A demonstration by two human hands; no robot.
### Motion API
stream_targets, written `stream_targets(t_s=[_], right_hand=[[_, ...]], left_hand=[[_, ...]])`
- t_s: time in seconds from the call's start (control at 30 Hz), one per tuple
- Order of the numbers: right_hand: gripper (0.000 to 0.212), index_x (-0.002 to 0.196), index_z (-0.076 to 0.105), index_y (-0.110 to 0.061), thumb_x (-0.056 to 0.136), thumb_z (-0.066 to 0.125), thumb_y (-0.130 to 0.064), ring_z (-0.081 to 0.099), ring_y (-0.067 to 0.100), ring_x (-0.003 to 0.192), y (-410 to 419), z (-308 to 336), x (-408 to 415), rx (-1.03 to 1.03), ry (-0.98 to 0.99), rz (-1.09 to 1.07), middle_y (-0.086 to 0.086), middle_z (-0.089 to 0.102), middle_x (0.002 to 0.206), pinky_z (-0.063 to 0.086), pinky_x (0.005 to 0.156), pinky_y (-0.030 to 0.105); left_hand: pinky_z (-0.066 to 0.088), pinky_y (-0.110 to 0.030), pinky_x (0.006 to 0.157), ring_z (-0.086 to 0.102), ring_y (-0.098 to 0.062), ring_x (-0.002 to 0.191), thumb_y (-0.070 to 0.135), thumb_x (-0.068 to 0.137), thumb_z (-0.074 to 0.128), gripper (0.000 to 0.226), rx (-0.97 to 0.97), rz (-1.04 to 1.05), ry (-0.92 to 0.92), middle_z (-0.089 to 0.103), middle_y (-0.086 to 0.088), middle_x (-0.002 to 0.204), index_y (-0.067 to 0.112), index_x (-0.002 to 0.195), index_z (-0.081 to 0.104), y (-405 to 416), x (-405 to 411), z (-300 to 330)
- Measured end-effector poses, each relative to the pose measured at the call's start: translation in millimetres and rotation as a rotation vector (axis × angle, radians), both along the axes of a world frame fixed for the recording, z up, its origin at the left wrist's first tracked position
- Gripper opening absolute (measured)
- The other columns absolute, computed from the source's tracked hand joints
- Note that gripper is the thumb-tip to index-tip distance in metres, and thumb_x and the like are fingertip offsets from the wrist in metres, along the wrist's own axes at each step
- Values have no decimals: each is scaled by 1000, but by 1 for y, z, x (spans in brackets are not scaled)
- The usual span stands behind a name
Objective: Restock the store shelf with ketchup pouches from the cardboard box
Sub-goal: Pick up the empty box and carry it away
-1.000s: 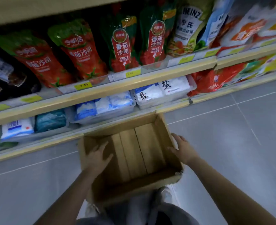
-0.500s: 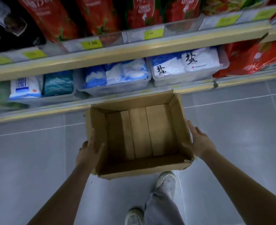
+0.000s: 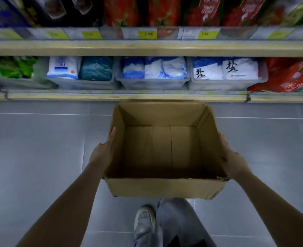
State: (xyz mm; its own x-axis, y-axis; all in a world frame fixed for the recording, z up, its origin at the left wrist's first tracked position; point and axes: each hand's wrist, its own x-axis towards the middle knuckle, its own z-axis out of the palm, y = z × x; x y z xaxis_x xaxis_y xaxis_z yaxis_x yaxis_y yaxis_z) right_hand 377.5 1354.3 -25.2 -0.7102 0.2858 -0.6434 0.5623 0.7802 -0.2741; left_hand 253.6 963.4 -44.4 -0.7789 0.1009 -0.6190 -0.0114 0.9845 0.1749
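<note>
The store shelf (image 3: 147, 48) spans the whole top of the view, from ten o'clock to two o'clock, with the ketchup pouches (image 3: 165, 13) standing in a row on its upper tier at twelve o'clock, above yellow price tags (image 3: 147, 34). Clear bins of white and blue bags (image 3: 153, 71) fill the lower tier. Below it, at the centre, the cardboard box (image 3: 163, 188) is held above the grey tiled floor (image 3: 36, 148), open side up and showing nothing but its bare bottom flaps.

Judging by that empty box and the filled row, the restocking looks finished; the step in hand is carrying the box off, and the next move calls only for a steady lift away from the shelf or setting it down.

The left hand (image 3: 100, 154) presses flat on the box's wall at nine o'clock, and the right hand (image 3: 233, 161) presses likewise at three o'clock, each grip spread open against cardboard, clamping the box between them. The pouches lie well apart from both, up at twelve o'clock.
</note>
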Motion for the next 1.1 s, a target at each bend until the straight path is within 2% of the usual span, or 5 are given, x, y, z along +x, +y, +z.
stream_targets(t_s=[0.27, 0.43, 0.63, 0.87, 1.1], right_hand=[[79, 143, -13, -41, 92, 40, -11, 58, 42, 102, -39, 239, 60, 46, -14, -47, 24, 58, 118, 46, 86, 46], [70, 144, -9, -39, 96, 36, -18, 60, 39, 96, -58, 343, 113, 108, 144, -77, 21, 61, 111, 47, 82, 45], [55, 145, 8, -41, 98, 34, -27, 63, 40, 89, -69, 398, 168, 103, 341, -206, 19, 68, 101, 52, 77, 47], [50, 144, 22, -36, 98, 38, -30, 63, 36, 92, -73, 446, 224, 27, 508, -257, 16, 68, 106, 48, 72, 40], [49, 142, 22, -43, 98, 37, -30, 57, 28, 66, -112, 473, 250, -23, 564, -144, 7, 57, 70, 39, 59, 33]], left_hand=[[44, -42, 70, 56, -36, 74, 12, 97, 33, 69, 41, 25, 29, 60, -28, 93, 36, 147, -8, -31, 62, 233], [47, -42, 69, 54, -31, 65, 14, 97, 32, 68, 69, 59, 131, 61, -24, 82, 35, 146, -11, -52, 110, 322], [41, -39, 61, 52, -32, 63, 10, 96, 32, 68, 138, 218, 293, 53, -16, 70, 40, 147, -1, -55, 176, 388], [50, -48, 77, 61, -40, 85, 22, 100, 28, 53, 321, 389, 498, 64, -23, 103, 42, 146, 12, -66, 266, 433], [49, -46, 73, 61, -44, 86, 22, 100, 31, 50, 296, 521, 582, 64, -27, 105, 38, 146, 19, -113, 331, 477]])
